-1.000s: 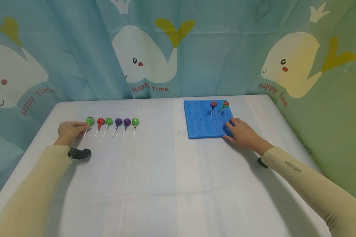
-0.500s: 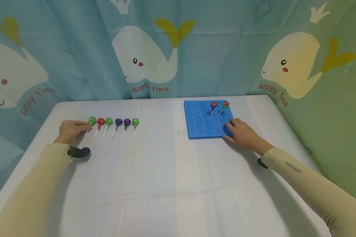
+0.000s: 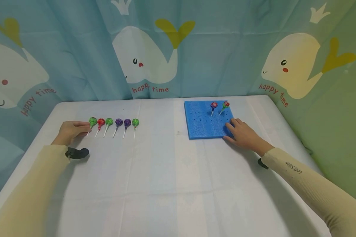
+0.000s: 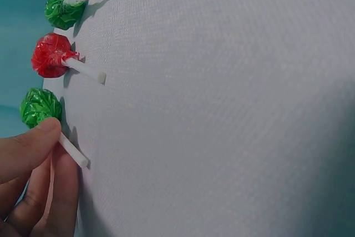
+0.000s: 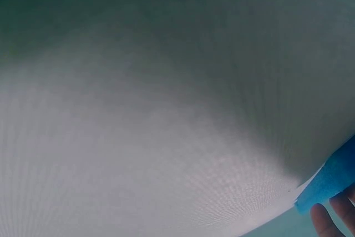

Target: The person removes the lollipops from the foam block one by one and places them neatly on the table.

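Note:
My left hand (image 3: 72, 131) pinches a green-wrapped lollipop (image 3: 93, 121) at the left end of a row lying on the table. In the left wrist view its thumb lies just below the candy head, and the white stick (image 4: 74, 152) sticks out past the fingers. Right beside it lies a red lollipop (image 3: 101, 121), then a green one (image 3: 109, 121). My right hand (image 3: 242, 134) holds the right front corner of a blue foam board (image 3: 200, 128), thumb at the front edge and fingers bent over the side. Thumb and fingertips only partly show in the right wrist view.
Two purple lollipops (image 3: 119, 122) and another green lollipop (image 3: 135, 122) continue the row. Two red-topped lollipops (image 3: 214, 105) stand in the board's back right part, which has several small holes. A whale-print curtain (image 3: 219, 65) hangs behind the white-covered table (image 3: 154, 171).
My left hand has shifted the green lollipop slightly to the right, closer to the red one. The right hand and the blue board stay put.

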